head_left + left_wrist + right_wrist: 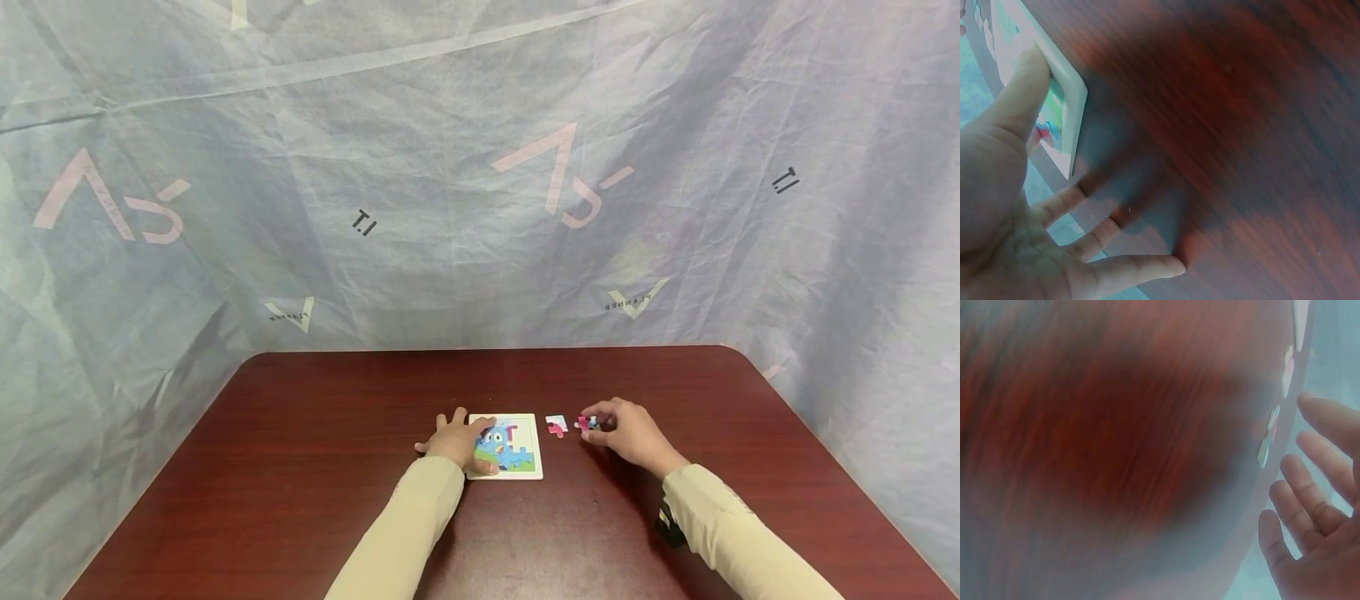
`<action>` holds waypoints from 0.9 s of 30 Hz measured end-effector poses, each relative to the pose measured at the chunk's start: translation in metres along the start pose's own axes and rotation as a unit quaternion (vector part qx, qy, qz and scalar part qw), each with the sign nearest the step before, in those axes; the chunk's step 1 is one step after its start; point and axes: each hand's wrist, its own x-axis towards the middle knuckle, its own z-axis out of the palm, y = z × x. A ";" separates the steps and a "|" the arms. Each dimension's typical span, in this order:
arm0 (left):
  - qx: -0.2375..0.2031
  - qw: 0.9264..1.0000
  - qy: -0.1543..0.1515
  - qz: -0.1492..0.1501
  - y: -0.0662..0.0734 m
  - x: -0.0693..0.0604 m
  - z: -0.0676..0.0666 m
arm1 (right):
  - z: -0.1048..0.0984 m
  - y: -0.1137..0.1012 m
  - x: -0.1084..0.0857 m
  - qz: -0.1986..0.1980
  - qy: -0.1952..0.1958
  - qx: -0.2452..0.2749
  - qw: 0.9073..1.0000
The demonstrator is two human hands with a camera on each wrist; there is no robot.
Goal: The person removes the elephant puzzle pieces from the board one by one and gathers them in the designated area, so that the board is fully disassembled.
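Note:
A square jigsaw puzzle board [538, 467] with a pale rim and a blue cartoon figure lies on the table; the upper right of its picture shows a pale gap. My left hand [452, 442] lies over its left side, fingers spread, and the thumb [1032, 78] rests on the board [1077, 103] in the left wrist view. To the board's right lies a pink and white puzzle piece [557, 425]. Beyond it, my right hand [628, 433] reaches around another puzzle piece [584, 423], thumb and fingers parted. The right wrist view shows these fingers apart from the flat piece [1268, 439].
The dark red wooden table [337, 417] has rounded far corners. Grey printed cloth [450, 208] hangs behind it and along both sides. A small black object [670, 527] shows under the right sleeve's cuff.

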 end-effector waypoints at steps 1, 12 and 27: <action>0.000 1.000 -0.001 -0.001 0.000 0.000 0.000 | 0.001 -0.001 0.000 0.004 0.000 0.009 1.000; 0.001 1.000 0.001 0.000 -0.001 0.002 0.001 | 0.008 -0.014 -0.001 0.028 -0.001 0.092 0.995; -0.002 1.000 0.005 -0.001 0.001 -0.001 0.000 | 0.023 -0.033 -0.004 0.011 -0.030 0.140 0.990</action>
